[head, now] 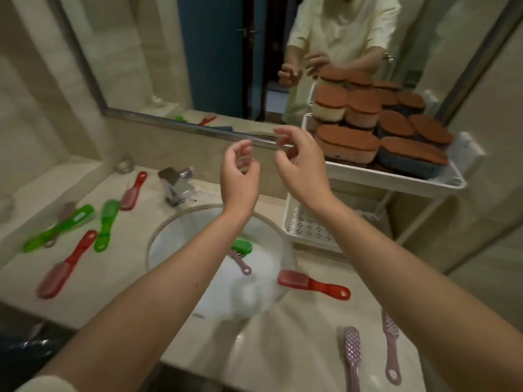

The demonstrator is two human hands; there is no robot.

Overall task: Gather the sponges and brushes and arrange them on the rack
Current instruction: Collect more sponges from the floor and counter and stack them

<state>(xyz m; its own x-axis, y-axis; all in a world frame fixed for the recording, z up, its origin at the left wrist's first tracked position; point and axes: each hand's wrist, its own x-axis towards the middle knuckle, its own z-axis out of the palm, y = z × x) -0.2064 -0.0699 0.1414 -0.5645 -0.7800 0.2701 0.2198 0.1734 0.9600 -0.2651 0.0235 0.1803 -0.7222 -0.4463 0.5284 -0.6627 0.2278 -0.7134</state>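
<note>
Three red brushes (312, 284), three green brushes (107, 224) and four purple brushes (352, 355) lie across the tabletop (283, 335) and the sink (158, 236). Brown-topped sponges (346, 138) fill the rack (368, 168), but I cannot count them. The left hand (239, 168) and right hand (300, 162) hover apart with fingers loosely curled, holding nothing.

Left hand (239, 168) and right hand (300, 162) are bare, as are both forearms (158, 292); a pale cream fabric sleeve edge (45, 384) shows at seven o'clock, matching the short-sleeved shirt (339, 26) mirrored at one o'clock
</note>
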